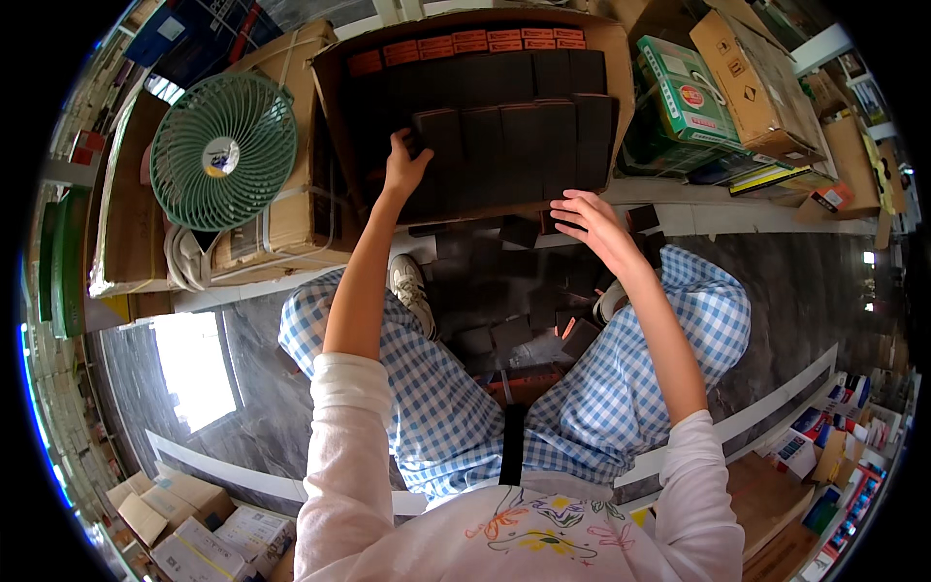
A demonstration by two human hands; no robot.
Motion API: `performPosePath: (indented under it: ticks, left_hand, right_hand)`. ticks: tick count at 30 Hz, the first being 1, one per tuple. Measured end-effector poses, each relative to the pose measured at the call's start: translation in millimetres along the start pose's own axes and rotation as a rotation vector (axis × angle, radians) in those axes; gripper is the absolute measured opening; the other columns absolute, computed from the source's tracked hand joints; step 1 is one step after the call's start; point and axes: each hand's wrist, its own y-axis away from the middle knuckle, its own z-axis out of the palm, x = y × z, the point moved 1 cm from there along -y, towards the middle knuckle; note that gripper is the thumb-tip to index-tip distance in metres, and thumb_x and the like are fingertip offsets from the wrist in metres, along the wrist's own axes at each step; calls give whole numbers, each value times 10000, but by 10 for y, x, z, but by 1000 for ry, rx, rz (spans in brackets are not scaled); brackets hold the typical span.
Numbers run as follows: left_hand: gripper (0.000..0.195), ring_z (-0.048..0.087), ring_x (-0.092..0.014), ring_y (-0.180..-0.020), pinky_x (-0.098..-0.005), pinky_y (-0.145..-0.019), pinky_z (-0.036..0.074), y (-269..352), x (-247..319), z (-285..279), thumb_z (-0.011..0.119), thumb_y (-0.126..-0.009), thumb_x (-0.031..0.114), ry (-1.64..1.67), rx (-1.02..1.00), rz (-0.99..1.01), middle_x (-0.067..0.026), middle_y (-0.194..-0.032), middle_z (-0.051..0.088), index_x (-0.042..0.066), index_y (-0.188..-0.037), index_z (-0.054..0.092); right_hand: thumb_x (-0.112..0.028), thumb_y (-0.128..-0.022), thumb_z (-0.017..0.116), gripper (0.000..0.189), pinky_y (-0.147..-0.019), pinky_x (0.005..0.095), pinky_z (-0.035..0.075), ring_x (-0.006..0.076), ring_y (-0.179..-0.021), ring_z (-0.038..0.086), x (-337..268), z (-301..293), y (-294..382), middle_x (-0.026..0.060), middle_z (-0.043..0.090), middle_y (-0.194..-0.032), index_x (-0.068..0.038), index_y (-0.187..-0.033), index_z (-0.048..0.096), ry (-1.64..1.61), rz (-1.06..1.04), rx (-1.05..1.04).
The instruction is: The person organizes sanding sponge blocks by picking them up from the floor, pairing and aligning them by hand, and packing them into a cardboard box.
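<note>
In front of me stands a large cardboard carton (622, 80) packed with upright black boxes (520, 145). At its back, several small boxes with orange printed ends (469, 40) form a row. My left hand (405, 164) reaches inside, thumb and forefinger spread against the left end of the front row of black boxes. Dark surfaces there hide whether it grips one. Over the carton's near right edge hovers my right hand (593, 222), fingers apart, holding nothing. Many loose black boxes (513, 332) lie on the floor between my shoes.
A green fan (225, 153) leans on cardboard boxes (291, 233) to the left. At the right stand a green box (687, 87) and a brown carton (756, 87). Behind me, cartons (196, 549) sit lower left and packaged goods (814, 436) lower right.
</note>
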Motion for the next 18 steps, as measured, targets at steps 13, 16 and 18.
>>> performPosePath:
  ticks: [13, 16, 18]
  left_hand:
    - [533, 506, -367, -1147, -412, -941, 419, -68, -285, 213, 605, -841, 153, -149, 42, 126, -266, -1198, 529, -32, -1297, 400]
    - [579, 484, -414, -1140, -444, -938, 416, -56, -237, 236, 602, -839, 147, -262, 9, 161, -273, -1246, 465, -28, -1336, 363]
    - [612, 468, -433, -1144, -444, -927, 420, -47, -169, 262, 604, -842, 155, -345, 19, 95, -250, -1303, 398, -20, -1362, 334]
  right_hand:
    - [-266, -886, 603, 487, -919, 335, 467, 198, -1052, 565, 1, 57, -15, 132, 552, -1129, 3, -1240, 403, 188, 25, -3]
    - [-261, -891, 595, 478, -907, 328, 470, 189, -1047, 568, 43, 32, -43, 125, 554, -1132, -3, -1242, 398, 206, 32, 3]
    - [-245, -891, 591, 468, -877, 317, 476, 177, -1028, 571, 69, 12, -53, 114, 558, -1128, -15, -1246, 392, 242, 30, -16]
